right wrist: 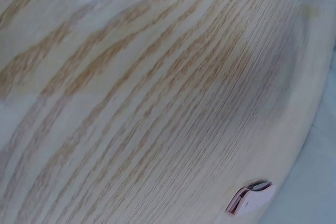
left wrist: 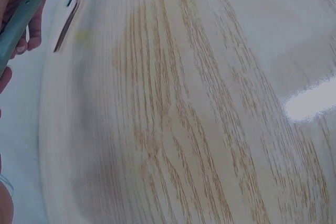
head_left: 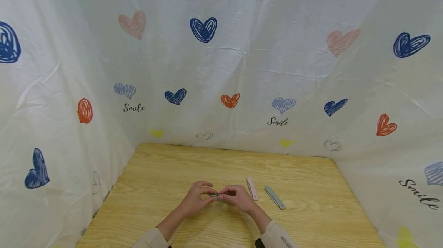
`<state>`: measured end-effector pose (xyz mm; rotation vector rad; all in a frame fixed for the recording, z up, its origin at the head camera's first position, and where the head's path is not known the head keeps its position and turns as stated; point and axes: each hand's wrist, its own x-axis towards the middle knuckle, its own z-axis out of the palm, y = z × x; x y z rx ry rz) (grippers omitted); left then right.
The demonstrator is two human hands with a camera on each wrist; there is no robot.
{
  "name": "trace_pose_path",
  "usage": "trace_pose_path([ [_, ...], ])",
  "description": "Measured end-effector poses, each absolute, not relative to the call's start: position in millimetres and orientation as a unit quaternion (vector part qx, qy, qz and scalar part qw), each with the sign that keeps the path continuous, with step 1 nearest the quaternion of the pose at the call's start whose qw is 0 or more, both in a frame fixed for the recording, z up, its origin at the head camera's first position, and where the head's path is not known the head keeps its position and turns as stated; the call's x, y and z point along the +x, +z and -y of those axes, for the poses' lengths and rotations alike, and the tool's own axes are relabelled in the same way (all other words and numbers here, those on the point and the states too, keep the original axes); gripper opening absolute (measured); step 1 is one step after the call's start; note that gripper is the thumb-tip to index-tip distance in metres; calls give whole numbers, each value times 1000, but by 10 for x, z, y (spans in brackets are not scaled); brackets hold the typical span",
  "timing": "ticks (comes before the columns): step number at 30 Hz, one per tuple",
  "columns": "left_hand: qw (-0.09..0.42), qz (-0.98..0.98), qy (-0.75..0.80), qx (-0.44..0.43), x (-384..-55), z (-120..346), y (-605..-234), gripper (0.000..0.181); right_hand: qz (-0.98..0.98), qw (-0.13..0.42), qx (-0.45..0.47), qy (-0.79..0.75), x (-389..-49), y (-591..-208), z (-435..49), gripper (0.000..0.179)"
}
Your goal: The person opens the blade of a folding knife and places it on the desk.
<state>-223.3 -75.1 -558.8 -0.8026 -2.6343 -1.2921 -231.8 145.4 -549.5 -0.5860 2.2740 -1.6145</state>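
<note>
My left hand (head_left: 194,200) and right hand (head_left: 241,199) meet low in the middle of the head view, thumbs and fingertips pinching one slim grey-green tool (head_left: 214,195) between them. Closer up in the left wrist view, this grey-green tool (left wrist: 20,29) has a flat handle with a small hole at its end; fingers cover much of it. Just right of my right hand lies a slim pink tool (head_left: 252,188) of similar shape. Its pink handle (right wrist: 256,200) shows a dark, shiny slot along one side in the right wrist view. Farther right lies another grey-green tool (head_left: 275,198), slanting.
The wood-grain table (head_left: 155,171) carries these tools. A white curtain (head_left: 221,67) printed with hearts and the word Smile hangs behind it and along both sides. Light sleeves (head_left: 278,235) cover the forearms.
</note>
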Motion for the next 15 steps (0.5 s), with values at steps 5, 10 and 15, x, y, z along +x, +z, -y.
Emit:
trace_pose_path([
  [5, 52, 864, -424, -266, -2239, 744, -5582, 30, -801, 129, -228, -539, -2353, -5552, -1484, 19],
  [10, 65, 858, -422, -288, -2257, 745, -5589, 60, -827, 80, -282, -480, -2342, -5533, -1490, 27],
  [15, 26, 843, -455, -286, -2248, 757, -5565, 61, -848, 38, -326, -416, -2313, -5454, -1475, 36],
])
